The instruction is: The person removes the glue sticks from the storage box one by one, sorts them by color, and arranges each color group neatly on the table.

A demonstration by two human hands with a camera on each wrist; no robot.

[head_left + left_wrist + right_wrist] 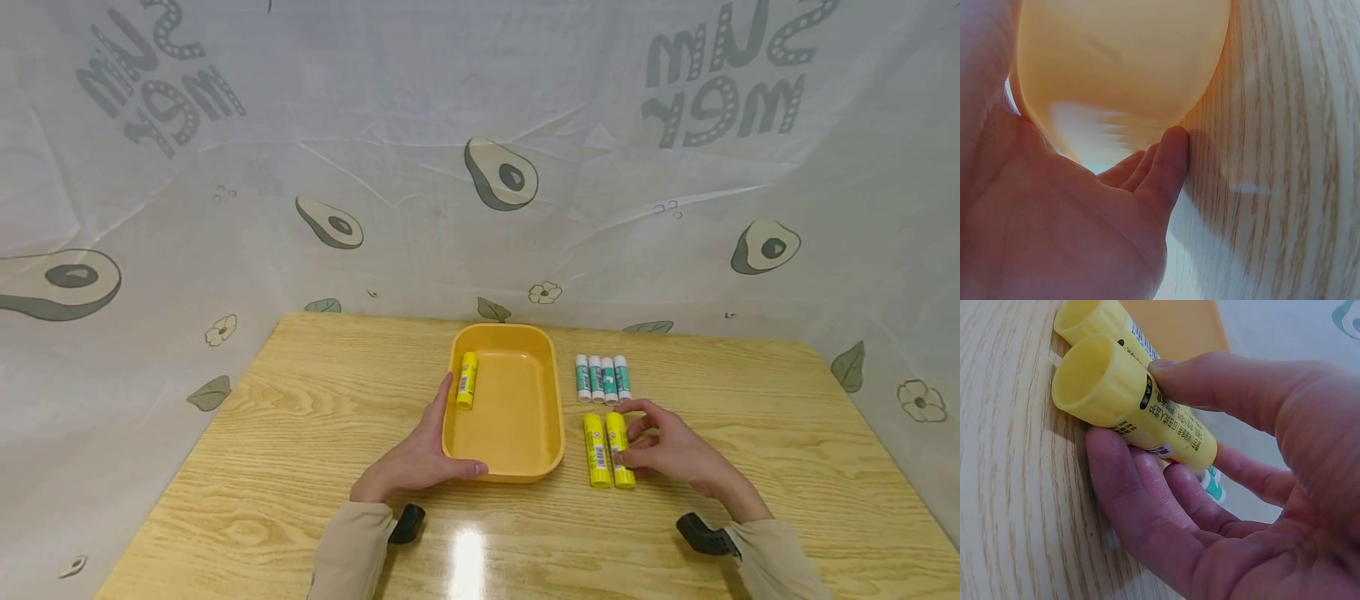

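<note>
My left hand (pixel 416 457) grips the near left corner of an orange-yellow plastic tray (pixel 558 400), thumb along its front and fingers against its left side. In the left wrist view, fingertips (pixel 1172 147) press the tray's outer wall (pixel 1129 69) low down by the tabletop. A yellow glue stick (pixel 467 380) lies inside the tray along the left wall. To the tray's right, my right hand (pixel 667 446) pinches another yellow glue stick (pixel 1160 415) between thumb and fingers. Close beside that one lies a further yellow glue stick (pixel 597 451).
Several white and green glue sticks (pixel 603 379) lie in a row behind the yellow pair, right of the tray. The wooden table (pixel 300 400) ends at the back against a pale cloth (pixel 420 250) printed with avocados.
</note>
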